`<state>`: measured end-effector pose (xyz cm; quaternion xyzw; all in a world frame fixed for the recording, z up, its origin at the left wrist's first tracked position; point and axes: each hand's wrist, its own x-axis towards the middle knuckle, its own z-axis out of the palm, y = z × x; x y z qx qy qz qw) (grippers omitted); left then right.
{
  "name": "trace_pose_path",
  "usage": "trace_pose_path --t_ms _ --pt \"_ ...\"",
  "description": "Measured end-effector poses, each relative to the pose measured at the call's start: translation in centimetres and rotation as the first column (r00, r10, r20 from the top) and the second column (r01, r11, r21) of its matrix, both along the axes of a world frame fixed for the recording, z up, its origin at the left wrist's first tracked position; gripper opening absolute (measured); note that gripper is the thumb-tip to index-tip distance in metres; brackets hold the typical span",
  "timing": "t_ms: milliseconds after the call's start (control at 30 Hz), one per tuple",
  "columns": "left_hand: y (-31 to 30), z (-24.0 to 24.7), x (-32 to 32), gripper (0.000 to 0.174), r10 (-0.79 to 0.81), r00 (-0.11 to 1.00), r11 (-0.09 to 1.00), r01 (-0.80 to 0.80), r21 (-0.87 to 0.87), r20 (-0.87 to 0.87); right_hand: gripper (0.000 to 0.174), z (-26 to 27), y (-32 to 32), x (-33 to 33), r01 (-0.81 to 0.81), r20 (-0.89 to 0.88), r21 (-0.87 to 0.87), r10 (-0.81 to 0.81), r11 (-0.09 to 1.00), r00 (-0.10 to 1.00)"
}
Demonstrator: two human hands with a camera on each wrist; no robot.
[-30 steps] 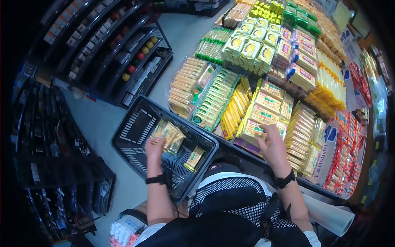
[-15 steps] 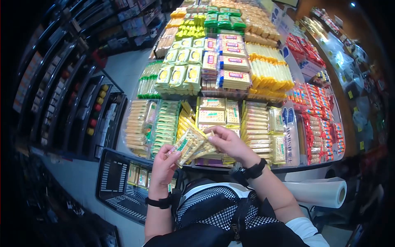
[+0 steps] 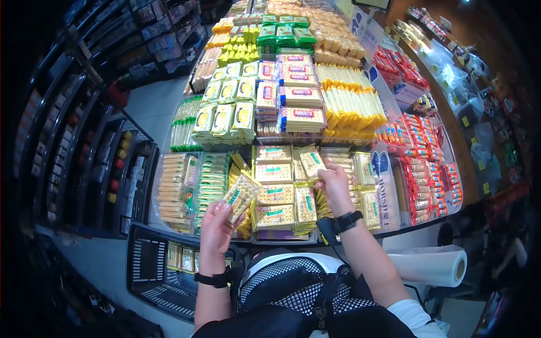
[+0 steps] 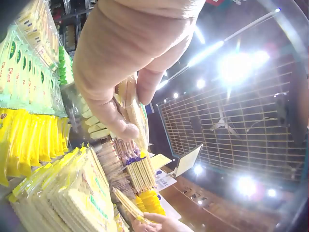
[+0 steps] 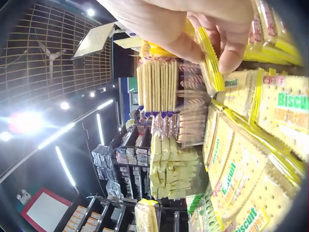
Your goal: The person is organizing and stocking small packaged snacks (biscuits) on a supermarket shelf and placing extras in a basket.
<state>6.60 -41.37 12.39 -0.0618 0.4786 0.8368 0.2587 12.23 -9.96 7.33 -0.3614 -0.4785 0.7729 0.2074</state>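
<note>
1. The left hand (image 3: 216,224) pinches a cracker pack (image 3: 239,195) between thumb and fingers, raised over the bench (image 3: 282,236) front.
2. The right hand (image 3: 332,183) pinches a second cracker pack (image 3: 311,160) (tilted) just above the stacked Biscuit packs (image 3: 274,191).
3. A black shopping basket (image 3: 141,256) holding a few packs sits lower left, and a plastic-bag roll (image 3: 431,265) lies to the right.

Basket (image 3: 147,256) left below biscuit display (image 3: 282,238), bag roll (image 3: 431,266) right

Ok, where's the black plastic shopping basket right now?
Head view, lower left: the black plastic shopping basket sits below the biscuit display's front edge, beside the left hand, biscuit packs inside.
</note>
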Motion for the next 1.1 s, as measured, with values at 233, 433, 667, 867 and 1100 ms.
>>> trace_pose_path --t_ms 233,433,667,867,1100 --pt "0.7 -0.5 0.5 0.024 -0.044 0.999 0.999 0.044 -0.002 -0.012 0.04 -2.2 -0.5 -1.2 -0.201 0.272 0.179 0.148 0.963 0.951" --pt "1.7 0.1 0.6 0.019 -0.08 0.996 0.993 0.077 -0.09 -0.035 0.032 0.4 -1.3 0.1 -0.492 0.56 0.803 -0.145 0.337 0.815" --pt "6.7 1.3 -1.1 0.026 -0.373 0.858 0.913 0.271 -0.305 -0.354 0.037 8.6 -3.3 2.2 -0.682 0.369 0.603 0.613 0.414 0.699" --pt "9.9 0.5 -1.1 0.033 -0.383 0.842 0.903 0.254 -0.348 -0.381 0.029 4.2 -1.9 5.5 -0.559 0.284 0.523 0.487 0.643 0.826" --pt "2.1 -1.4 -2.7 0.022 0.075 0.905 0.931 -0.214 -0.296 -0.42 0.023 1.5 -3.2 8.2 -0.413 0.33 0.197 0.337 0.889 0.882"
